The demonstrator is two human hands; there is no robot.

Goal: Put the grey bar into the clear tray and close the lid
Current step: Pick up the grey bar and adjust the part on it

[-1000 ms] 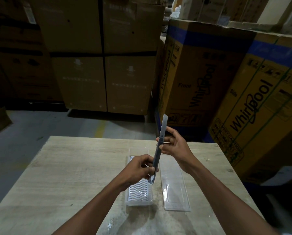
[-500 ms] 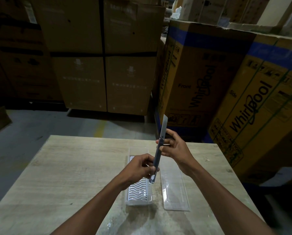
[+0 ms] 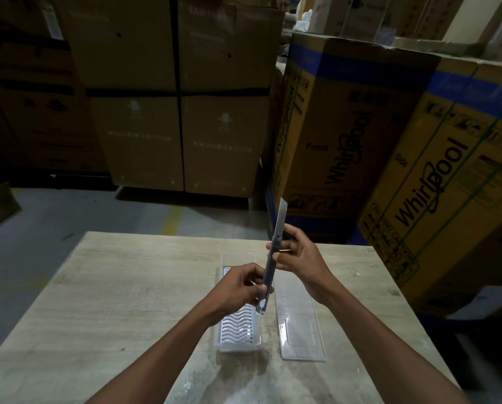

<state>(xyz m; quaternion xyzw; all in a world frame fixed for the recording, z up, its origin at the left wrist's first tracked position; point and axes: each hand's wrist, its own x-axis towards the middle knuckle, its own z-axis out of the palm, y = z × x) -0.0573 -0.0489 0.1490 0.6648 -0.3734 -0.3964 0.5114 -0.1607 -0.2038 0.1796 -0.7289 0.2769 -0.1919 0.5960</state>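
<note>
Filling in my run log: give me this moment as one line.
stage: bar not yet placed | grey bar: upright, held by left hand and right hand | clear tray: open on table

Both bare forearms reach forward and converge. The left hand (image 3: 242, 282) sits lower, fingers curled inward in a pinch — knuckles up. The right hand (image 3: 297, 255) is higher and farther out, fingers bent, thumb opposing them.

Large yellow carton (image 3: 343, 132), right of centre: "Whirlpool" printed vertically, with "Front" beside it. Adjacent yellow carton (image 3: 448, 182): "Whirlpool" and "Side". Brown cartons' print illegible.
</note>
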